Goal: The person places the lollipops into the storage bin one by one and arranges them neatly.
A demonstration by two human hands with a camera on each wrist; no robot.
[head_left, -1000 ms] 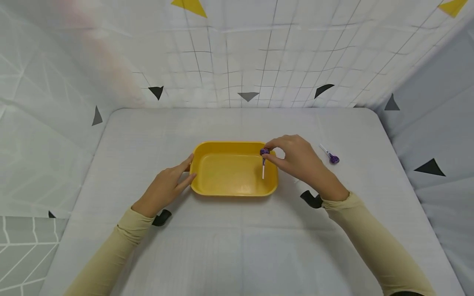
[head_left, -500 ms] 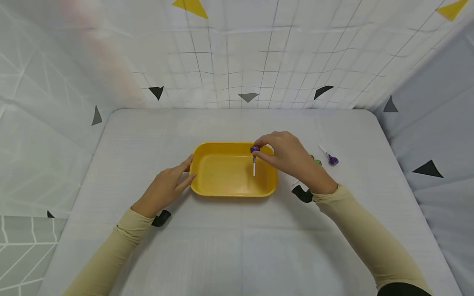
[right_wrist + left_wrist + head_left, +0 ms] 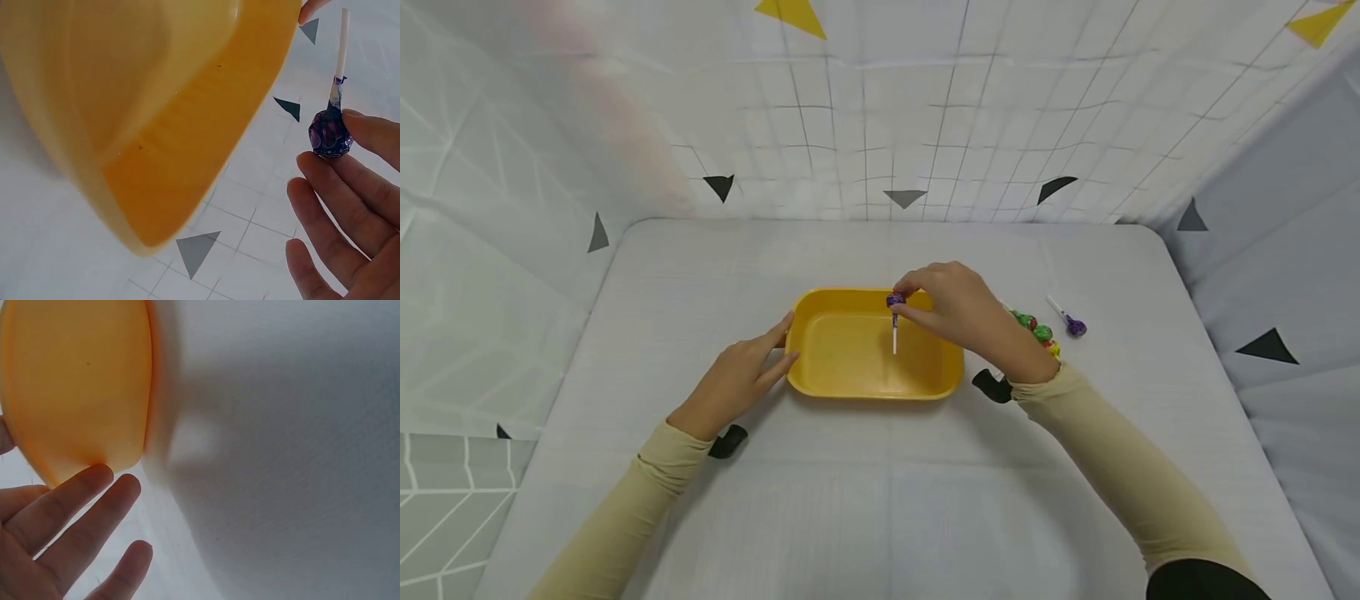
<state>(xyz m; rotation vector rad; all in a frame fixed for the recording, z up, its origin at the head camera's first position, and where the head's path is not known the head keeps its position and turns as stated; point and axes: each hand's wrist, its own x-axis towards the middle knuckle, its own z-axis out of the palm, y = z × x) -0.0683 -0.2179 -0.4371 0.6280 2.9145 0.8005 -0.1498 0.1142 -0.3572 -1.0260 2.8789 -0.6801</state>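
A yellow tray point(image 3: 850, 385) stands on the white table. My left hand point(image 3: 733, 382) holds its left end, thumb at the rim and fingers along the outer wall; in the left wrist view the fingers point(image 3: 81, 515) look fairly straight. Over the tray's right half, my right hand point(image 3: 958, 308) pinches a purple-wrapped lollipop point(image 3: 895, 298) by its candy head, with the white stick pointing down toward the tray. The right wrist view shows the lollipop point(image 3: 330, 132) between thumb and fingertips, apart from the tray. No lollipop shows inside the tray.
Several green, red and yellow wrapped lollipops point(image 3: 1042, 332) lie right of the tray, partly hidden by the right wrist. Another purple lollipop point(image 3: 1075, 327) lies farther right. White patterned sheets rise behind and beside the table point(image 3: 820, 517).
My right hand has moved left with the lollipop, from the tray's right end toward its middle, uncovering the colored lollipops. The left hand and the tray have stayed in place.
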